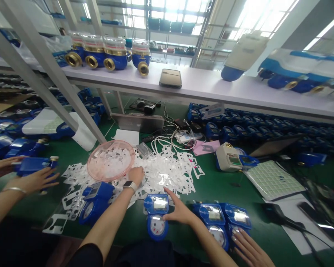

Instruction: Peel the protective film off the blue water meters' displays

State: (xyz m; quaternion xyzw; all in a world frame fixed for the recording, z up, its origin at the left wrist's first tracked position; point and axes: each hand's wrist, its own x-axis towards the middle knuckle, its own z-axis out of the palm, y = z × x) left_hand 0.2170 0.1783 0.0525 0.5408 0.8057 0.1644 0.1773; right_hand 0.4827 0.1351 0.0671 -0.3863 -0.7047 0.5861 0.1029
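Note:
My left hand (137,176), with a smartwatch on its wrist, reaches into a loose pile of white plastic cut-out pieces (164,170). Its fingers are curled closed; what they hold is hidden. In front of me stands a blue water meter (157,217) with a grey display above a round dial. My right hand (180,210) is at its right side, thumb and forefinger spread apart, the thumb against the casing. Another blue meter (96,202) lies tilted left of my left forearm. A pink round tray (111,159) holds more white pieces beside the pile.
At the left, another person's hands (33,180) hold a blue meter (32,167). Another hand (250,246) touches two meters (222,222) at the right. A shelf (200,83) crosses above the bench. A laptop (139,122), cables and a gridded panel (275,180) lie behind.

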